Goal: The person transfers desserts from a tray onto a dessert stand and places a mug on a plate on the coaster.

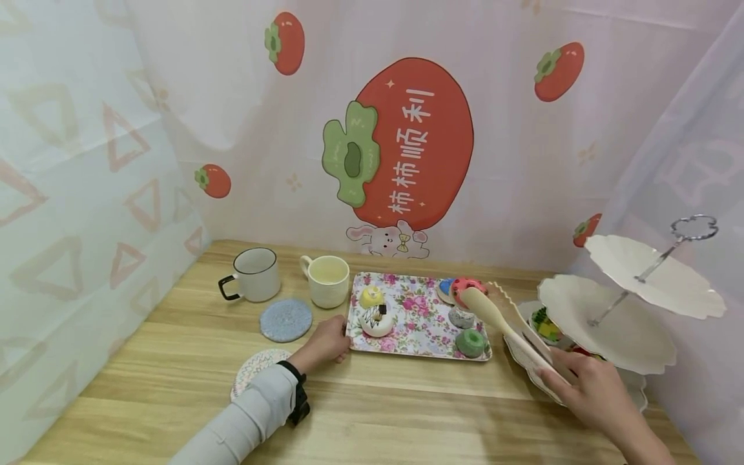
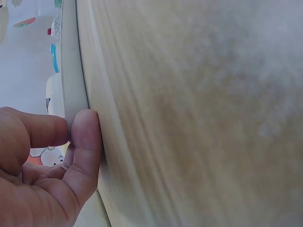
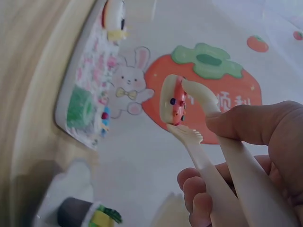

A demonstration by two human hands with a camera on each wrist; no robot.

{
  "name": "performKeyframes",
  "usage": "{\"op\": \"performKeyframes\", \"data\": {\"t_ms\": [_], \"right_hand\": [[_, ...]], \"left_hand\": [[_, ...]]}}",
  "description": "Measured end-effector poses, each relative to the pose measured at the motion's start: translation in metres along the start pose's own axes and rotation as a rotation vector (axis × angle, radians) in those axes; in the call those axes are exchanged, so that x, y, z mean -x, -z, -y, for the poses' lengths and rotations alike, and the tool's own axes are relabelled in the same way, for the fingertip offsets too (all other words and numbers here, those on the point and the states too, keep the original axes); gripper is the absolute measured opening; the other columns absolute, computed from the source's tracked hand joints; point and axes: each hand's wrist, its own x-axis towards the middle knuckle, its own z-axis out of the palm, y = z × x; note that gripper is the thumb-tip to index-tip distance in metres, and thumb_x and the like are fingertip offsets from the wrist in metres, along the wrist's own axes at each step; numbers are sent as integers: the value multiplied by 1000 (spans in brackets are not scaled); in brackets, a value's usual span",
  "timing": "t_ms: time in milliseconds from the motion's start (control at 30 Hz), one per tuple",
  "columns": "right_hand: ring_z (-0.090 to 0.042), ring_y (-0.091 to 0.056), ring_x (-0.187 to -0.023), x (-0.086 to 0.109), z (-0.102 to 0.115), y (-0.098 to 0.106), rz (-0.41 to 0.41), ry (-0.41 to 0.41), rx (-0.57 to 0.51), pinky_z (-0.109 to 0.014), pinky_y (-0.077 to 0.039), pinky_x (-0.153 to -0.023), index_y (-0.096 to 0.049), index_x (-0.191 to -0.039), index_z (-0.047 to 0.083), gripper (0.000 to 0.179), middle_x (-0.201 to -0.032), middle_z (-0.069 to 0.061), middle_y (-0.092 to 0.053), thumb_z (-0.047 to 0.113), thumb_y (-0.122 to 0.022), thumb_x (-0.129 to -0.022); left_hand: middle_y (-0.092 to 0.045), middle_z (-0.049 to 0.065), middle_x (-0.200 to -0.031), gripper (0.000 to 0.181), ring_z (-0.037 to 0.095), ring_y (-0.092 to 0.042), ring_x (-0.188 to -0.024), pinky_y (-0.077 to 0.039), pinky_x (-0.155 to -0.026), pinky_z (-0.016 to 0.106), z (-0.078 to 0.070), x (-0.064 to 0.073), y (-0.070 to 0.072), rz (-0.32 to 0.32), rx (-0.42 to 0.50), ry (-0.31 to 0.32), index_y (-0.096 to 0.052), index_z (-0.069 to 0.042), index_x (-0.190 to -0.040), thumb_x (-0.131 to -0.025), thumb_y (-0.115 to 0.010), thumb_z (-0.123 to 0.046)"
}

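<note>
My left hand (image 1: 327, 341) pinches the near left corner of a flowered tray (image 1: 415, 336), thumb and finger on its rim in the left wrist view. My right hand (image 1: 599, 391) grips cream-coloured tongs (image 1: 494, 315). Between the tong tips is a red-iced toy doughnut (image 3: 177, 100), held above the tray's right end. Behind it on the tray lies a blue-topped piece (image 1: 445, 290); a grey piece (image 1: 461, 317) and a green doughnut (image 1: 471, 343) are nearer. On the tray's left sit a yellow piece (image 1: 371, 296) and a white doughnut (image 1: 376, 323) with dark drizzle.
A tiered white stand (image 1: 616, 329) rises at the right, its lowest tier holding a toy fruit cup (image 1: 545, 325). Left of the tray are a cream cup (image 1: 328, 284), a white mug (image 1: 256, 276), a blue coaster (image 1: 286, 320) and a speckled coaster (image 1: 256, 369).
</note>
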Motion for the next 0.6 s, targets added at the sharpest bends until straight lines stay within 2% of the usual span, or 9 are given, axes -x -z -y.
{"op": "performKeyframes", "data": {"t_ms": [133, 233, 300, 400, 533, 600], "right_hand": [[-15, -51, -60, 2, -7, 12, -24, -22, -1, -33, -41, -49, -70, -99, -2, 35, -77, -7, -66, 21, -78, -75], [-20, -55, -65, 3, -14, 18, -56, -31, 3, -35, -42, -50, -69, -100, -6, 40, -84, -19, -67, 22, -79, -73], [-20, -54, -64, 5, -17, 20, -62, -49, 2, -34, -42, -50, -68, -100, -8, 42, -84, -20, -67, 23, -79, -73], [-13, -48, -58, 7, -23, 22, -79, -64, 1, -30, -37, -46, -68, -100, -8, 41, -69, -10, -63, 23, -78, -74], [-11, -42, -54, 10, -30, 26, -90, -84, 7, -28, -32, -44, -67, -101, -9, 43, -61, -1, -58, 23, -77, -75], [-13, -43, -54, 11, -34, 28, -89, -98, 19, -28, -32, -44, -66, -100, -11, 44, -64, -6, -60, 23, -77, -75]], "left_hand": [[-54, 10, -61, 7, 17, -52, -48, -44, -41, 26, 0, 0, -1, -1, -1, 6, -50, 2, -92, -86, -51, 6], [-54, 11, -61, 7, 17, -52, -48, -44, -41, 26, -1, 1, -1, 1, 5, 7, -50, 2, -92, -87, -51, 5], [-54, 11, -62, 7, 17, -53, -48, -44, -42, 26, -1, 1, 0, 1, 9, 9, -50, 2, -93, -87, -51, 5], [-55, 11, -62, 7, 17, -53, -49, -45, -42, 26, -1, 1, 0, 1, 9, 12, -50, 2, -93, -87, -52, 5], [-55, 11, -62, 7, 17, -53, -49, -45, -42, 26, -1, 0, 0, 1, 10, 18, -50, 2, -94, -88, -53, 4], [-55, 11, -62, 7, 17, -53, -49, -45, -42, 26, -1, 0, 0, 1, 9, 17, -50, 2, -93, -88, -53, 4]]}}
